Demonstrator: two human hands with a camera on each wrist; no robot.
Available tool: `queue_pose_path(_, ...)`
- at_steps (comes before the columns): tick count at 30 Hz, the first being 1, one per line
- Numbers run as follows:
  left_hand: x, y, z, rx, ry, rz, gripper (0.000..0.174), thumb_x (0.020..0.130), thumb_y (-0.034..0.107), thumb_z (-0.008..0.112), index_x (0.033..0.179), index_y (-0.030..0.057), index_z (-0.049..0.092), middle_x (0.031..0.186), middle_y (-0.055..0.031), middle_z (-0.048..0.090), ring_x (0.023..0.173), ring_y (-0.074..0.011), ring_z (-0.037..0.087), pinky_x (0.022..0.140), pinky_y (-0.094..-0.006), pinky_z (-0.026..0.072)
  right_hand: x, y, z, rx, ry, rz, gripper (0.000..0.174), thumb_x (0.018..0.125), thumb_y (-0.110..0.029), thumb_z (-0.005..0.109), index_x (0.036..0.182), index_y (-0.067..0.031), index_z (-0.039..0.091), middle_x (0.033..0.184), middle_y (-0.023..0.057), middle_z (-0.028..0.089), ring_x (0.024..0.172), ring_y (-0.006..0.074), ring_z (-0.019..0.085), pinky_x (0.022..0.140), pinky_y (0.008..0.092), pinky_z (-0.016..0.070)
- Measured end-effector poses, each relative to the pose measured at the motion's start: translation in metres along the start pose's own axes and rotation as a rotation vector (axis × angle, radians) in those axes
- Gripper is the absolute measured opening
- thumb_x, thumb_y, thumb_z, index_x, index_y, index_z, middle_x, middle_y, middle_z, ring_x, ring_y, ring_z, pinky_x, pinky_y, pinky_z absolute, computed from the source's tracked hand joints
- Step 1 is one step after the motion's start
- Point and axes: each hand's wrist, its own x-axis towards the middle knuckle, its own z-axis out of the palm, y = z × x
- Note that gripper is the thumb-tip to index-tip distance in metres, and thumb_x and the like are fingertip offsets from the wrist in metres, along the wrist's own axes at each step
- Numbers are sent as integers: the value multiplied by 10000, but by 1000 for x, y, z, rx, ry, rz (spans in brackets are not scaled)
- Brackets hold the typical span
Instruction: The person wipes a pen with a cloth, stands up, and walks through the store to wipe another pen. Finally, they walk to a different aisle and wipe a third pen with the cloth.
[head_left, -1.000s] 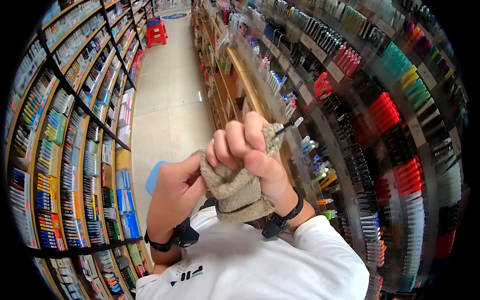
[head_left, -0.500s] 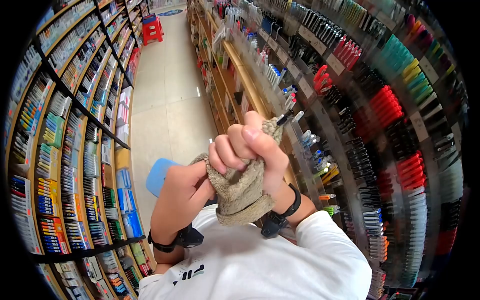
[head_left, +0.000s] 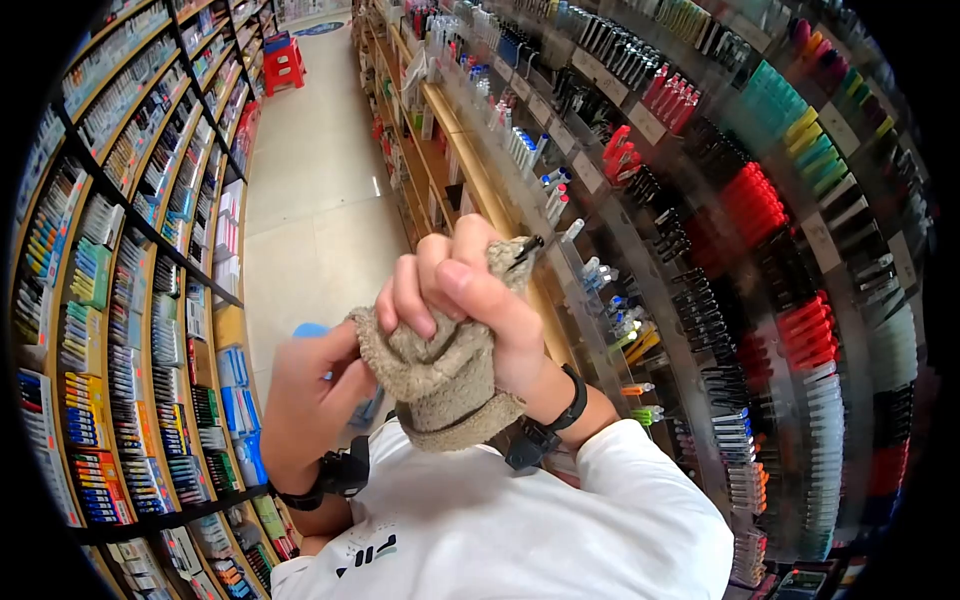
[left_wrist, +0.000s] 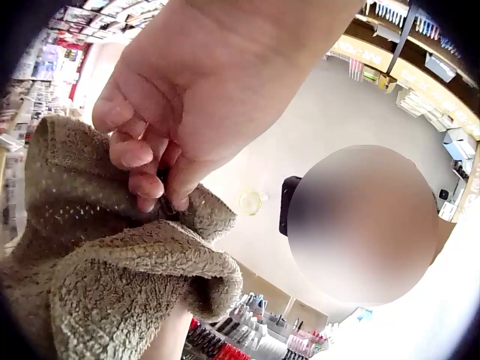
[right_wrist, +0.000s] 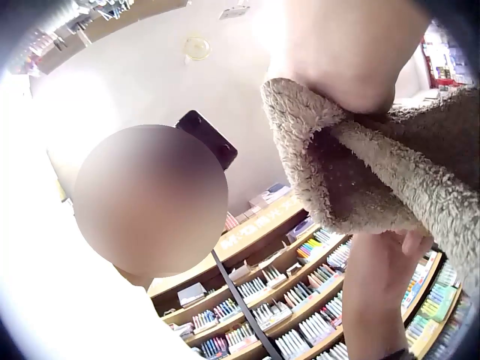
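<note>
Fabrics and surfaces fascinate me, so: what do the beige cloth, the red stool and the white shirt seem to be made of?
Beige cloth: likely towelling or plush fabric, matt; the wrist views show fuzzy pile.
Red stool: probably moulded plastic, smooth-looking, given its even, bright colour, but it's distant.
White shirt: soft fabric, perhaps cotton, matt; loose creases show, not the fibre.

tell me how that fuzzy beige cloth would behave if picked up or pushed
The fuzzy beige cloth is probably floppy, since it bunches and folds in the right hand. Its tufted surface suggests it won't be slippery. Pushed, it would likely crumple rather than roll, judging by its creases.
</note>
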Motion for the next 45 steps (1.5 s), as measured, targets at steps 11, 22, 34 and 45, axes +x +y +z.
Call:
queue_pose_path(11, -13, -11, -25, -113, 353, 17, 176, 880, 138, 625, 909, -35, 636, 690, -53, 630, 597, -80, 563, 541, -193, 431, 11, -26, -9, -361, 187, 100, 188, 910, -228, 543, 889, -45, 505, 821, 81, 558, 799, 159, 541, 783, 309, 449)
queue_pose_path(22, -14, -3, -17, -219, 505, 216, 159, 788, 59, 734, 915, -7, 667, 827, -62, 688, 693, -81, 646, 599, -188, 500, 10, -3, -4, -632, 52, 372, 182, 916, -212, 545, 933, -32, 564, 880, 32, 586, 824, 83, 523, 765, 232, 420)
queue_pose_path(34, -18, -7, -26, -332, 294, 222, 245, 850, 114, 679, 1031, -37, 613, 926, -83, 658, 718, -98, 623, 635, -209, 502, 4, -3, 10, -935, -287, 496, 212, 905, -179, 587, 1000, 11, 588, 901, 67, 617, 868, 109, 541, 831, 273, 430)
queue_pose_path(45, -43, 22, -15, -168, 905, 636, 612, 867, 215, 597, 1344, -54, 323, 1280, -205, 449, 956, -204, 552, 756, -276, 484, 8, -7, 5, -966, -250, 374, 175, 879, -163, 631, 953, -8, 596, 815, 25, 601, 777, 74, 528, 705, 240, 436)
